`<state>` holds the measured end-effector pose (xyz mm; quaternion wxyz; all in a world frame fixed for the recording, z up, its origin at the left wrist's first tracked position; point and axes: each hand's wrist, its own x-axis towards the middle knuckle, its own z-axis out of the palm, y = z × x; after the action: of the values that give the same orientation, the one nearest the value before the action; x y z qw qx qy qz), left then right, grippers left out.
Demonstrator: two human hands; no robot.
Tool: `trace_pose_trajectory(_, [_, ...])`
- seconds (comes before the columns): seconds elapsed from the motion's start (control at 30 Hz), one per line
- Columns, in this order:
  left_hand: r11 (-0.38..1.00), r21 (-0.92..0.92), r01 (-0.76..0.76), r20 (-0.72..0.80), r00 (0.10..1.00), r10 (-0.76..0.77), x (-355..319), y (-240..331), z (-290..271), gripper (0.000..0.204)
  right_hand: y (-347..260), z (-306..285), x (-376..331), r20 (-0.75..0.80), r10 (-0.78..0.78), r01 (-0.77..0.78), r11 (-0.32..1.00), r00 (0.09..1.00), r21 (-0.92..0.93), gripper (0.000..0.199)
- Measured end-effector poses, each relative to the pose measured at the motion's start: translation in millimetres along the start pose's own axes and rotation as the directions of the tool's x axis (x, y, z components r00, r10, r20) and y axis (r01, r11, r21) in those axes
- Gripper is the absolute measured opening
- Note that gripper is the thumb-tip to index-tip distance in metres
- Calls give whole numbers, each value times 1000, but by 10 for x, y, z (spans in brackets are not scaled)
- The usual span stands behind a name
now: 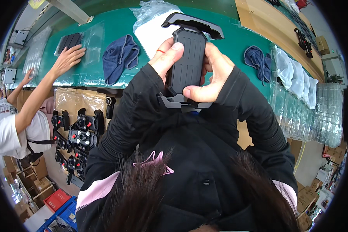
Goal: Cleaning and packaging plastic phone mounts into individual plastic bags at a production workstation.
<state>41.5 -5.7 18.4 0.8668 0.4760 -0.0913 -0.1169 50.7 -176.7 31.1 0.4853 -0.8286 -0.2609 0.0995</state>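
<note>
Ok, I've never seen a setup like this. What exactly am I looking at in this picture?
There is no machine: a wide fisheye camera on a person's head looks down, so straight edges bend near the rim. That person's bare left hand and right hand hold what looks like a black phone holder. On the green table lie one blue cloth to the left and another blue cloth to the right. Farther left is a co-worker's hand.

Holder [187, 60] blk w/ grey bits; tabletop [236, 44] grn; cloths [121, 58] dk blue.
</note>
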Motion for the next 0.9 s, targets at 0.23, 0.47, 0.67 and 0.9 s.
trace_pose_trajectory(0.23, [992,14,125,203,971,-125,17,131,-164,53,12,-176,36,210,-100,31,951,973,309,78])
trace_pose_trajectory(0.47, [995,64,74,120,990,-81,-17,162,-58,53,-57,-142,39,177,-153,100,955,972,279,72])
trace_pose_trajectory(0.67, [998,7,63,183,981,-63,-16,170,-81,47,26,-79,46,85,-285,267,948,955,176,70])
trace_pose_trajectory(0.9, [959,-179,219,93,974,-205,-251,21,-6,51,107,31,-29,-35,-106,112,907,994,406,28])
